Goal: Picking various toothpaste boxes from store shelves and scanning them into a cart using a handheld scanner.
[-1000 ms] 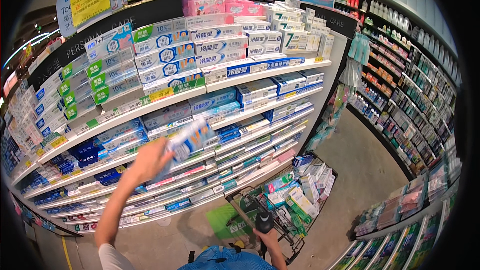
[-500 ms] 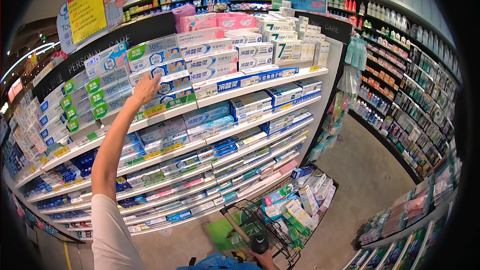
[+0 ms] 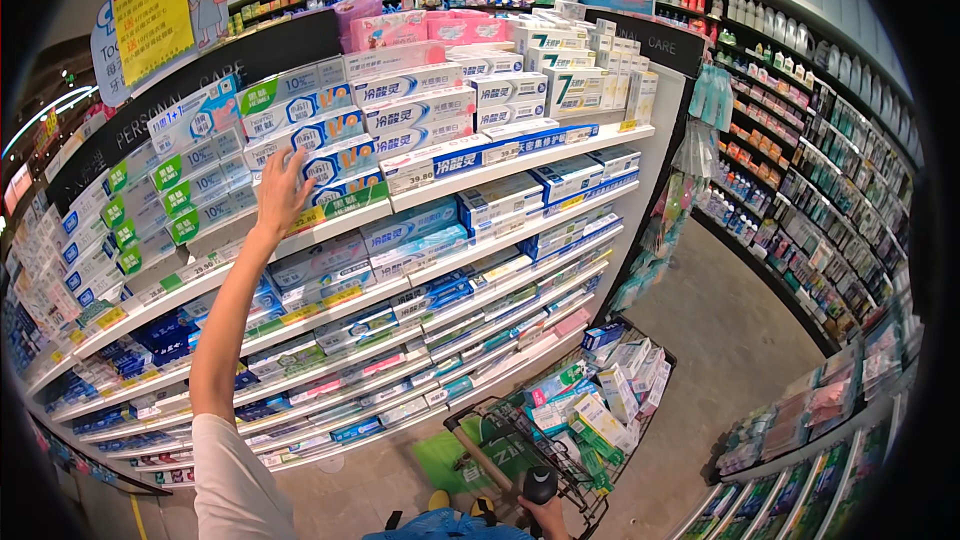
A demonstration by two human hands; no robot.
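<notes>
My left hand (image 3: 281,198) reaches up to a stack of blue, white and orange toothpaste boxes (image 3: 343,158) on the top shelf. Its fingers are spread against the left ends of the boxes, with none lifted from the stack. Green and white toothpaste boxes (image 3: 215,185) are piled left of the hand, and long white toothpaste boxes (image 3: 420,105) to its right. Low at the bottom edge, my right hand (image 3: 547,517) is wrapped round the black rounded end (image 3: 540,484) of the shopping cart's handle bar (image 3: 482,455); its fingers are partly hidden.
The shopping cart (image 3: 585,485) holds a heap of toothpaste boxes (image 3: 600,425) and stands right of the white shelf unit (image 3: 610,240). A yellow sign (image 3: 155,25) rises above the shelf's left part. An aisle floor (image 3: 690,320) runs between this unit and the right-hand shelves (image 3: 830,210).
My left hand has shifted slightly left and down along the box stack, its fingers now pointing more upward. The view has shifted a little, and yellow shoe tips now show below.
</notes>
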